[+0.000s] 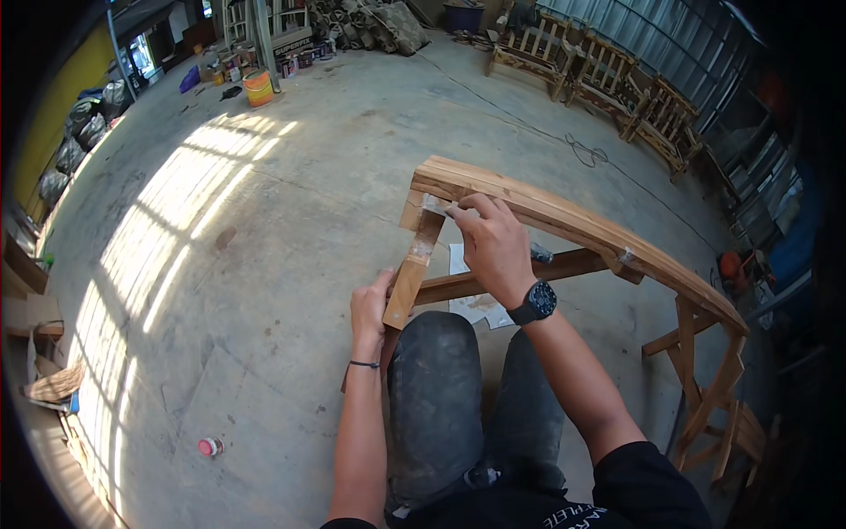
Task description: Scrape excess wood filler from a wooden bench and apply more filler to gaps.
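Observation:
A wooden furniture frame point(551, 207) with a long curved rail stands before me, its near left corner in front of my knees. My left hand point(367, 316) is closed around the lower wooden piece beside the short crosspiece point(407, 286). At the corner, just under the rail's end, my right hand point(495, 242) has its fingers pinched together next to a pale, whitish patch point(431, 204). Whatever lies between those fingertips is too small to make out. Another pale patch point(627, 256) marks a joint farther along the rail.
Papers point(485, 309) lie on the floor beneath the frame. A small jar with a pink lid point(210, 447) stands at lower left. An orange bucket point(258, 88) and several cans are at the back left. Wooden chairs point(604, 70) line the back right, near a loose cable point(586, 152).

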### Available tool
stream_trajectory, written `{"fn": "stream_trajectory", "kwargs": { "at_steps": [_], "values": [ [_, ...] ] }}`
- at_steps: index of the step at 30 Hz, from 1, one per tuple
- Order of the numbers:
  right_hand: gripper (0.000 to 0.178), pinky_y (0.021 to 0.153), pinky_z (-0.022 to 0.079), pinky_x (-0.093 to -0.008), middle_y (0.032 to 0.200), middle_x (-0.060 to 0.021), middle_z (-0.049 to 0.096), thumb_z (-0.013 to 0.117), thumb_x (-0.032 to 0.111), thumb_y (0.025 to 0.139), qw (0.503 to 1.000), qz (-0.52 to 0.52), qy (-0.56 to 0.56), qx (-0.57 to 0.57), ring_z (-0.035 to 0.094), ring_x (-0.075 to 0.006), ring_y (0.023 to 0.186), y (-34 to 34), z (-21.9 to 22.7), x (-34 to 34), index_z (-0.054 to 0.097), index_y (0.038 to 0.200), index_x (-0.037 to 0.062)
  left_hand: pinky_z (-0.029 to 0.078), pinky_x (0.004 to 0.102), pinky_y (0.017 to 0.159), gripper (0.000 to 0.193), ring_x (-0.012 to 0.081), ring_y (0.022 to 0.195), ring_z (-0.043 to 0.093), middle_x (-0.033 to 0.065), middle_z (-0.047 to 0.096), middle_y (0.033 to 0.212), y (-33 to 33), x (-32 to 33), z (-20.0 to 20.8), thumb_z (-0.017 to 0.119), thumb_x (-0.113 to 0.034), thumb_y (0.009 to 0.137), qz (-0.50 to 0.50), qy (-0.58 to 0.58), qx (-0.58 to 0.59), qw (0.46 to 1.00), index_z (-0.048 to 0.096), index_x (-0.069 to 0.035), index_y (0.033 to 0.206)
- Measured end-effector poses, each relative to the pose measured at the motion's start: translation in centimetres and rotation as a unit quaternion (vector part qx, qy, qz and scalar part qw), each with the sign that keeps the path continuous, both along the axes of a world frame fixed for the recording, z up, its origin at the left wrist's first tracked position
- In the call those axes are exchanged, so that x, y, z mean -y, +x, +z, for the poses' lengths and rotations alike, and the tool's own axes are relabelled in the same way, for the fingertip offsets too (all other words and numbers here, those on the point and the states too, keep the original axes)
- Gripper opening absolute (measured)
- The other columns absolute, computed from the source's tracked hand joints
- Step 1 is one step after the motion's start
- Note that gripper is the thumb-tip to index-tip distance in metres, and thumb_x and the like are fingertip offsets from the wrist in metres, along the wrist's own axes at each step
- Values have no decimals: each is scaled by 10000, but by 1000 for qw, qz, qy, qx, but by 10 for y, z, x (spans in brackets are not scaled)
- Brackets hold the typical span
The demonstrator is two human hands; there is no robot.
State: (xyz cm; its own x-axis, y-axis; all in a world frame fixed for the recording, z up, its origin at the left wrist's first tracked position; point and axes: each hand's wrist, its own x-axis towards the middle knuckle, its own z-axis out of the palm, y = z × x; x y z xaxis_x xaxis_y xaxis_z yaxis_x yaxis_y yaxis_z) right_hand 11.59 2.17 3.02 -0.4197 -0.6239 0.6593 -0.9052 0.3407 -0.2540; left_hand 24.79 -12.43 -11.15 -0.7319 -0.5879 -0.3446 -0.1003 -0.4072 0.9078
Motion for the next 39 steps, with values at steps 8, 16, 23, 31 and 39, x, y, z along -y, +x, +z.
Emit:
{"fn": "stream_trajectory", "kwargs": {
  "at_steps": [8,16,23,31,39],
  "values": [
    [356,723,532,-369,999,-41,662,653,-52,768,998,48,-13,-47,603,-266,881,2,-7,3,731,1088,82,603,330,531,266,224,640,704,163,692,821,3,-4,9,477,-115,993,1,15,-9,1000,666,13,1129],
    [368,746,545,-352,991,-38,646,638,-45,739,993,37,72,-81,599,-256,905,7,-15,-1,728,1079,67,610,346,535,282,248,633,709,181,692,814,6,-5,13,469,-145,996,21,59,-15,998,650,21,1136],
    [280,719,543,-348,963,-56,647,644,-29,765,992,53,93,-72,607,-274,862,12,-9,8,707,1023,59,599,359,521,314,264,617,704,191,690,800,4,-4,14,488,-215,1001,16,48,-39,998,649,43,1082],
    [132,618,477,-265,891,-19,622,646,161,982,773,-79,-388,496,566,-113,740,8,8,-157,615,1045,49,628,392,550,407,321,652,711,228,677,861,14,-1,6,410,-284,1026,-1,86,-74,994,556,36,1231],
    [235,535,404,-211,844,-3,570,704,115,912,639,-296,-644,298,526,-68,695,-64,-1,-369,558,1073,25,631,460,601,497,381,694,701,254,661,928,11,-13,22,352,-358,1040,41,88,-57,994,511,60,1255]
  ]
}}
